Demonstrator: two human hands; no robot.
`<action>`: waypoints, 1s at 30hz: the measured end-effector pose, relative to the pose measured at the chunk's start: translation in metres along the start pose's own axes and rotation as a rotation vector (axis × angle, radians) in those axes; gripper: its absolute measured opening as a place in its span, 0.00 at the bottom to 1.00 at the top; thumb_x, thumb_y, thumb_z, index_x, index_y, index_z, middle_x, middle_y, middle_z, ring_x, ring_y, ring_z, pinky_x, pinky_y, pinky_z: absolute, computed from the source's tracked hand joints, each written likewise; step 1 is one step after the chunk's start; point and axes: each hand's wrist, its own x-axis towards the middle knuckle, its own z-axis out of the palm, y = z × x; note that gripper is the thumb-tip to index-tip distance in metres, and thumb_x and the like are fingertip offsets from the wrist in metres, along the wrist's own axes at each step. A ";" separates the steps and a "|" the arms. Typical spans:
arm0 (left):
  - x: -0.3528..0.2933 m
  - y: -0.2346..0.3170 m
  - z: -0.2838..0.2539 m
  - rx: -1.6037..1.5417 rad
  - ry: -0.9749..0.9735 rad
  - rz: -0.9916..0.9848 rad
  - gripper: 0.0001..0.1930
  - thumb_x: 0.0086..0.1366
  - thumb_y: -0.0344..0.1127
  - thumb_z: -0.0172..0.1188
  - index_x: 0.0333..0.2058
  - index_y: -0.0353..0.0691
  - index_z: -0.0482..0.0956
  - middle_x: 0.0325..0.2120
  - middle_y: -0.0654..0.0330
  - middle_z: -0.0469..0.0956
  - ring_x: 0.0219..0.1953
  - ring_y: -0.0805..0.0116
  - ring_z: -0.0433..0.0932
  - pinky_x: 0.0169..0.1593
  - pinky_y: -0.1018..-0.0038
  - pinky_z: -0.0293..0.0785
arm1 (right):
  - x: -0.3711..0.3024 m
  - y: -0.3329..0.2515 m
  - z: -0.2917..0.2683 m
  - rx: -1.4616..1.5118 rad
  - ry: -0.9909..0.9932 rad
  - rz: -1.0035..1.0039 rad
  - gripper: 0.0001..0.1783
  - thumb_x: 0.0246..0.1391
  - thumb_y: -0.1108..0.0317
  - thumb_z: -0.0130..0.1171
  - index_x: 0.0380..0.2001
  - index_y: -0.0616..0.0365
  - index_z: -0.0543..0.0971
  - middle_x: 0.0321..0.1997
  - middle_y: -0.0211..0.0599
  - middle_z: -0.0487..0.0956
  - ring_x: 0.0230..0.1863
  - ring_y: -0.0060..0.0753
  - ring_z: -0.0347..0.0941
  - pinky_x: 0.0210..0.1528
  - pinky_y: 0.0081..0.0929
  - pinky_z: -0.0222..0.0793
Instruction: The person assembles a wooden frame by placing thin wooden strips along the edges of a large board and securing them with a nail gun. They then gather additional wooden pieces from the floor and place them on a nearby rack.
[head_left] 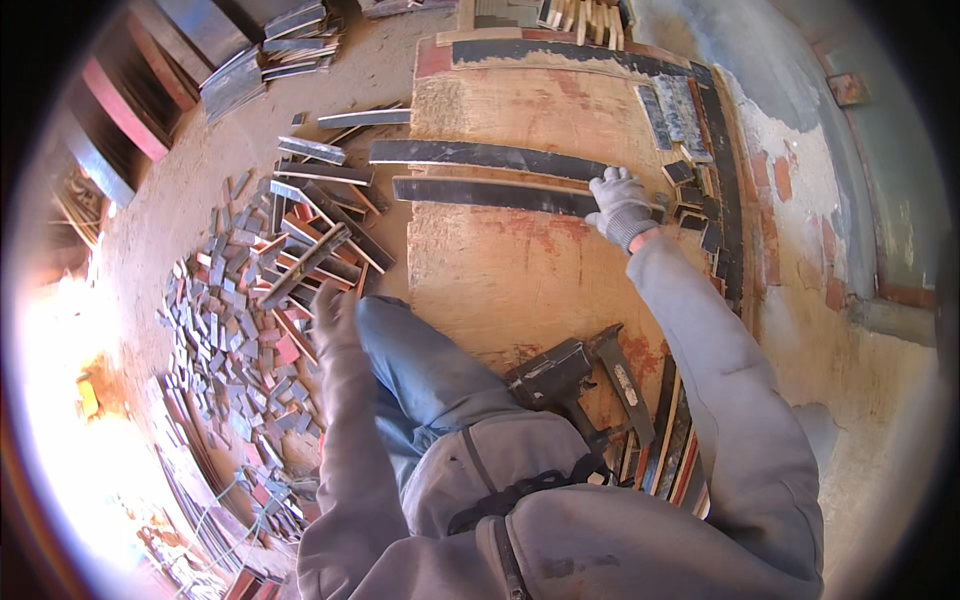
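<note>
Right hand [620, 205], in a white knit glove, lies palm-down with fingers loosely spread on the right end of a long dark flat wooden strip [495, 195]; it presses rather than pinches. That strip lies flat on the large worn plywood desk [500, 280] and runs leftward from the hand. A second, similar dark strip [487, 154] lies parallel just beyond it, close but apart. Just right of the hand sits a cluster of small dark square offcuts [690, 195]. Below the hand, toward the body, a black pneumatic nail gun [570, 380] rests on the desk, untouched.

Left hand [335, 305], gloved and blurred, hangs off the desk's left edge above the knee; grip state can't be told. Left of it, a heap of short wood scraps [240, 330] covers the dirt floor, with crossed dark slats [320, 240] just above the hand.
</note>
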 end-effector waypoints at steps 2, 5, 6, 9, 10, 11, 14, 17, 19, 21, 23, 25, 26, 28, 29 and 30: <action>-0.012 0.018 0.036 0.137 -0.075 -0.004 0.31 0.62 0.38 0.74 0.64 0.47 0.76 0.54 0.52 0.83 0.55 0.61 0.81 0.59 0.64 0.76 | -0.012 -0.002 -0.003 0.060 -0.040 -0.076 0.22 0.51 0.52 0.74 0.44 0.51 0.81 0.53 0.38 0.78 0.59 0.46 0.72 0.60 0.45 0.69; -0.011 0.031 0.070 0.183 -0.162 0.013 0.44 0.61 0.41 0.76 0.73 0.46 0.64 0.61 0.44 0.76 0.58 0.52 0.79 0.60 0.62 0.76 | -0.047 -0.004 0.015 0.316 0.169 -0.169 0.16 0.49 0.57 0.75 0.35 0.51 0.81 0.45 0.38 0.78 0.52 0.48 0.75 0.54 0.46 0.72; -0.004 0.032 0.079 0.119 -0.145 0.018 0.45 0.61 0.42 0.76 0.73 0.46 0.62 0.62 0.42 0.75 0.59 0.52 0.79 0.60 0.62 0.76 | -0.059 -0.005 0.026 0.395 0.207 -0.152 0.16 0.49 0.57 0.75 0.34 0.51 0.81 0.43 0.37 0.78 0.51 0.49 0.75 0.52 0.46 0.72; 0.016 0.021 0.102 -0.109 -0.159 -0.067 0.47 0.62 0.42 0.76 0.75 0.46 0.59 0.60 0.45 0.77 0.57 0.55 0.79 0.59 0.64 0.77 | -0.091 -0.009 0.056 0.559 0.197 -0.120 0.16 0.49 0.56 0.75 0.34 0.52 0.82 0.40 0.37 0.77 0.47 0.50 0.76 0.48 0.47 0.73; 0.022 0.014 0.110 -0.091 -0.165 -0.033 0.47 0.63 0.41 0.76 0.75 0.45 0.59 0.58 0.46 0.78 0.57 0.57 0.80 0.59 0.65 0.78 | -0.098 -0.010 0.063 0.567 0.147 -0.117 0.16 0.50 0.56 0.74 0.35 0.52 0.82 0.40 0.37 0.78 0.48 0.50 0.76 0.49 0.47 0.73; 0.028 0.007 0.117 -0.072 -0.149 -0.016 0.45 0.63 0.39 0.76 0.74 0.44 0.62 0.56 0.48 0.80 0.55 0.60 0.81 0.57 0.67 0.78 | -0.102 -0.008 0.067 0.573 0.102 -0.119 0.16 0.51 0.55 0.74 0.37 0.51 0.83 0.41 0.38 0.78 0.48 0.50 0.76 0.50 0.48 0.73; 0.043 -0.014 0.134 -0.333 -0.221 -0.178 0.33 0.62 0.34 0.77 0.65 0.40 0.75 0.47 0.54 0.85 0.47 0.66 0.82 0.52 0.72 0.79 | -0.095 0.002 0.069 0.609 0.118 -0.254 0.19 0.55 0.55 0.71 0.46 0.50 0.83 0.46 0.39 0.80 0.50 0.50 0.76 0.53 0.48 0.73; 0.044 -0.030 0.138 -0.093 -0.095 -0.099 0.21 0.61 0.31 0.77 0.52 0.38 0.85 0.41 0.59 0.86 0.41 0.70 0.82 0.49 0.74 0.79 | -0.054 0.024 0.058 0.563 0.515 -0.051 0.24 0.58 0.55 0.68 0.55 0.50 0.80 0.55 0.39 0.80 0.56 0.50 0.74 0.58 0.47 0.72; 0.040 -0.034 0.137 -0.109 -0.110 -0.007 0.17 0.61 0.31 0.76 0.49 0.37 0.87 0.37 0.62 0.86 0.38 0.72 0.81 0.47 0.74 0.79 | -0.016 0.034 0.050 0.270 0.423 0.125 0.28 0.58 0.55 0.68 0.60 0.50 0.78 0.61 0.39 0.79 0.61 0.49 0.72 0.61 0.45 0.71; 0.034 -0.033 0.135 -0.044 -0.093 -0.092 0.18 0.61 0.33 0.77 0.50 0.38 0.86 0.37 0.62 0.86 0.38 0.72 0.81 0.47 0.74 0.79 | 0.013 0.041 0.041 0.200 0.258 0.159 0.26 0.58 0.55 0.68 0.58 0.50 0.79 0.60 0.40 0.78 0.62 0.47 0.70 0.61 0.45 0.71; 0.029 -0.029 0.130 0.012 -0.087 -0.066 0.20 0.60 0.29 0.75 0.52 0.39 0.86 0.39 0.60 0.86 0.40 0.70 0.81 0.49 0.72 0.78 | 0.027 0.044 0.032 0.140 0.109 0.137 0.23 0.57 0.57 0.69 0.54 0.50 0.80 0.58 0.41 0.78 0.62 0.47 0.70 0.60 0.44 0.72; 0.025 -0.024 0.123 -0.032 -0.141 -0.091 0.23 0.59 0.26 0.73 0.54 0.40 0.85 0.42 0.58 0.85 0.43 0.69 0.81 0.51 0.71 0.78 | 0.025 0.045 0.026 0.087 0.004 0.062 0.20 0.57 0.59 0.70 0.50 0.52 0.81 0.54 0.42 0.78 0.60 0.49 0.72 0.59 0.44 0.72; 0.023 -0.023 0.120 -0.079 -0.202 -0.140 0.27 0.56 0.22 0.69 0.58 0.39 0.82 0.47 0.56 0.84 0.48 0.67 0.81 0.55 0.70 0.78 | 0.016 0.043 0.025 0.080 0.134 0.028 0.15 0.55 0.59 0.71 0.43 0.51 0.81 0.47 0.37 0.78 0.54 0.47 0.74 0.54 0.45 0.73; 0.020 -0.022 0.115 -0.061 -0.226 -0.087 0.28 0.57 0.22 0.69 0.59 0.37 0.80 0.48 0.56 0.84 0.50 0.66 0.81 0.57 0.70 0.77 | -0.006 0.042 0.025 0.176 0.252 -0.012 0.14 0.55 0.58 0.71 0.41 0.50 0.82 0.45 0.35 0.77 0.50 0.47 0.75 0.51 0.46 0.74; 0.017 -0.024 0.112 -0.021 -0.224 -0.096 0.28 0.57 0.21 0.68 0.59 0.37 0.80 0.49 0.56 0.84 0.51 0.65 0.81 0.57 0.69 0.77 | -0.021 0.042 0.027 0.231 0.305 -0.033 0.14 0.55 0.57 0.71 0.40 0.49 0.82 0.44 0.34 0.77 0.49 0.48 0.75 0.50 0.46 0.74; 0.017 -0.025 0.112 -0.058 -0.219 -0.134 0.27 0.58 0.21 0.69 0.58 0.35 0.80 0.49 0.56 0.84 0.51 0.64 0.82 0.59 0.69 0.77 | -0.035 0.042 0.030 0.217 0.361 -0.049 0.13 0.53 0.61 0.73 0.39 0.50 0.83 0.44 0.32 0.80 0.47 0.48 0.77 0.48 0.46 0.76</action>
